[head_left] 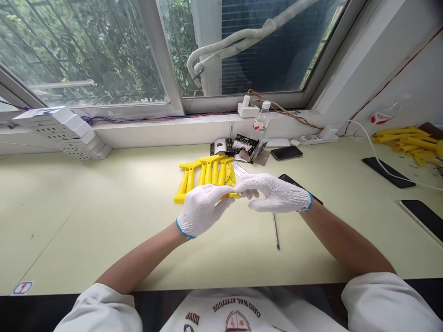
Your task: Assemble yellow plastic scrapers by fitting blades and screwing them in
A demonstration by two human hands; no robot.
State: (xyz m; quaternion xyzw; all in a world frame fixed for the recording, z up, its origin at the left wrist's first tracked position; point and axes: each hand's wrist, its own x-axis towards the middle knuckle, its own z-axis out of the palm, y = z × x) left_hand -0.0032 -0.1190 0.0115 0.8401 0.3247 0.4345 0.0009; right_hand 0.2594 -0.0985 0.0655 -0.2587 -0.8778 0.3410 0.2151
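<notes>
My left hand [205, 206], in a white knit glove, is closed around a yellow plastic piece [232, 196]; most of that piece is hidden by the glove. My right hand [270, 192], gloved alike, reaches in from the right with its fingertips at the end of the left thumb. Its thumb stands apart from the other fingers. Just beyond the hands, several yellow T-shaped plastic handles [207, 171] lie side by side, partly covered by the left glove. A thin metal rod with a dark tip [276, 233] rests on the table below the right hand.
Black-and-white packages [245, 145], a bottle [262, 121] and a phone [286, 152] stand or lie by the window. A dark flat device [289, 179] is partly under the right wrist. White boxes [65, 131] are stacked left; yellow pieces [411, 142] are piled right, near a white cable [377, 154].
</notes>
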